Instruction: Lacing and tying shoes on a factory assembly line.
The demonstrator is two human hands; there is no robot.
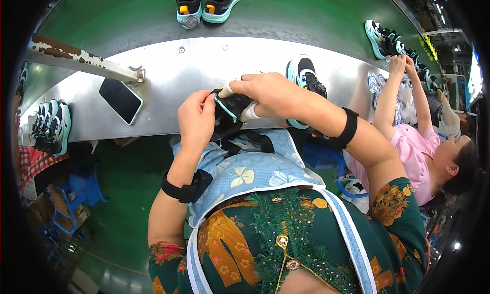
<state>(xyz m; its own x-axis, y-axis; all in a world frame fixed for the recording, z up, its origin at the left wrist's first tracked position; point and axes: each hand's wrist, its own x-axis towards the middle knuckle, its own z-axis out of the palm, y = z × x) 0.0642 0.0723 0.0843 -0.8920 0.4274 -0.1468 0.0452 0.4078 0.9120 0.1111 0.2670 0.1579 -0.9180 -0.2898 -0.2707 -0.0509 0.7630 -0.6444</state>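
I hold a small black shoe (pixel 230 112) with teal trim and a white toe just in front of my body, at the near edge of a metal worktable (pixel 204 64). My left hand (pixel 195 118) grips the shoe's left side. My right hand (pixel 260 90) closes over its top and right side. Both wrists carry black bands. A second black and teal shoe (pixel 304 75) lies on the table just right of my right hand.
A dark phone (pixel 120 99) lies on the table to the left. A pair of shoes (pixel 208 4) rides the green belt beyond. More shoes (pixel 52 128) stand at the far left. On my right a person in pink (pixel 416 146) handles shoes (pixel 384 39). A blue stool (pixel 76 192) sits lower left.
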